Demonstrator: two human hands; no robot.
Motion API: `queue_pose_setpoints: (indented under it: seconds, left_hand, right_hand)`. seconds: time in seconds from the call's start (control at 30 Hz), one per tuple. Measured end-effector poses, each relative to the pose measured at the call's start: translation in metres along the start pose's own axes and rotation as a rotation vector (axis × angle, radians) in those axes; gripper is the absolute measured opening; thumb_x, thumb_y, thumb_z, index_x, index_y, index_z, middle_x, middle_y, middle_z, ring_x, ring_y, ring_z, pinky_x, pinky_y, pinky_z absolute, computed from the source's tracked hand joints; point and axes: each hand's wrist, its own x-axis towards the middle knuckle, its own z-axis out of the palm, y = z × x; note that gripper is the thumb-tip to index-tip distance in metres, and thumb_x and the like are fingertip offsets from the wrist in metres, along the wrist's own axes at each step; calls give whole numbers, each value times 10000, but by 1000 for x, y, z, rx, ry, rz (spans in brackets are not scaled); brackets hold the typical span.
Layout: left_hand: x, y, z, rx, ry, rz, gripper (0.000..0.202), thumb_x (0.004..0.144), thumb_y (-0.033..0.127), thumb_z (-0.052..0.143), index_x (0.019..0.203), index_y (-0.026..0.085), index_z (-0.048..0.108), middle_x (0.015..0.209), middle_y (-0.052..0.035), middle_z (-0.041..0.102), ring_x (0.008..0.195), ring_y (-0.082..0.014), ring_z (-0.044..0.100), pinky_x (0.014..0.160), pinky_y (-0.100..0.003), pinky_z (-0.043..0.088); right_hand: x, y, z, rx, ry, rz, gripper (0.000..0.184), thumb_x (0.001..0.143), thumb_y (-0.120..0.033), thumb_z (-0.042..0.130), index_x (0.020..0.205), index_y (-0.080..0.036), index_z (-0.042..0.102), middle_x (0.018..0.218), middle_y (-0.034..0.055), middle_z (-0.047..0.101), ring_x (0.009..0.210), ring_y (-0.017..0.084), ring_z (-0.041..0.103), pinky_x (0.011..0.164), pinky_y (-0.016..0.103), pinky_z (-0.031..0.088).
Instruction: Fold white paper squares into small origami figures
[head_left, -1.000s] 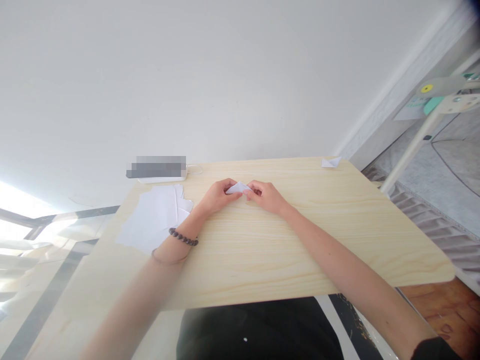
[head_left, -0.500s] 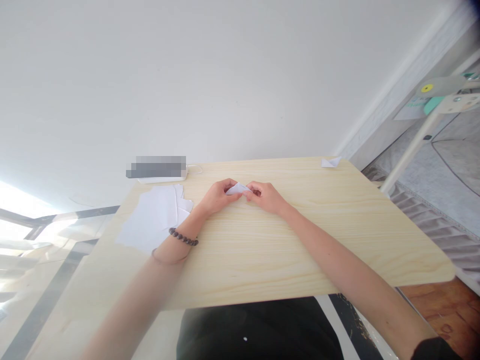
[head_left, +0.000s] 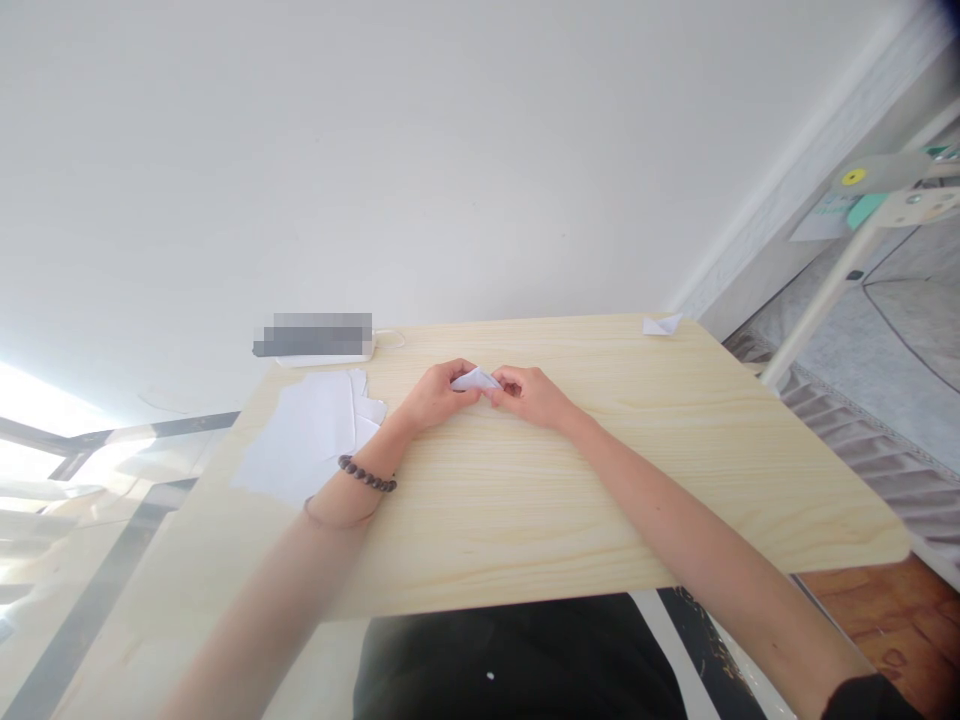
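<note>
A small folded piece of white paper (head_left: 474,379) is held between my hands just above the table's middle. My left hand (head_left: 437,396) pinches its left end, thumb in front and fingers behind. On the right end, the thumb and fingers of my right hand (head_left: 531,393) are closed too. The paper comes to a low peak at the top; my fingers cover both of its ends. Left of my left hand lies a loose pile of torn white paper sheets (head_left: 307,430), partly behind my wrist with its dark beaded bracelet (head_left: 367,474).
On the pale wooden table (head_left: 600,540), a folded white paper shape (head_left: 661,326) rests at the far right corner. A blurred dark object on a white base (head_left: 322,345) sits at the back left, with a thin cable. The wall (head_left: 480,180) stands behind the table.
The fingers have shifted slightly on the folded paper, and its right part now tilts down a little more. The arms and other things stay in place.
</note>
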Motion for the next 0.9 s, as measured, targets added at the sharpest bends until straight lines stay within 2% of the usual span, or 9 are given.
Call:
queue_pose_setpoints:
  seconds: [0.27, 0.47, 0.67, 0.9]
  left_hand:
    - [0, 3, -1, 27, 32, -25, 269, 686, 308, 505, 890, 142, 564, 729, 5, 570, 634, -116, 483, 559, -215, 363]
    - [0, 2, 0, 2, 28, -15, 273, 686, 326, 536, 891, 148, 562, 754, -3, 582, 669, -126, 503, 583, -219, 380]
    - [1, 0, 0, -76, -27, 3, 268, 683, 288, 539, 902, 135, 565, 786, -23, 592, 707, -140, 524, 620, -232, 402]
    - [0, 0, 0, -34, -14, 5, 270, 688, 289, 529, 910, 139, 563, 774, -14, 585, 686, -135, 509, 601, -227, 393]
  right_hand:
    - [-1, -2, -1, 32, 11, 11, 230, 780, -368, 456, 768, -165, 563, 666, 2, 624, 501, 71, 427, 495, 200, 314]
    - [-1, -2, -2, 32, 0, -9, 227, 788, -356, 452, 770, -167, 577, 674, 2, 635, 516, 73, 450, 513, 199, 323]
    - [-1, -3, -3, 18, -17, -32, 209, 784, -327, 461, 754, -161, 584, 666, 3, 638, 511, 73, 451, 514, 198, 321]
    - [-1, -2, -1, 27, -4, -20, 211, 785, -341, 460, 764, -167, 578, 666, -5, 636, 506, 67, 441, 503, 197, 315]
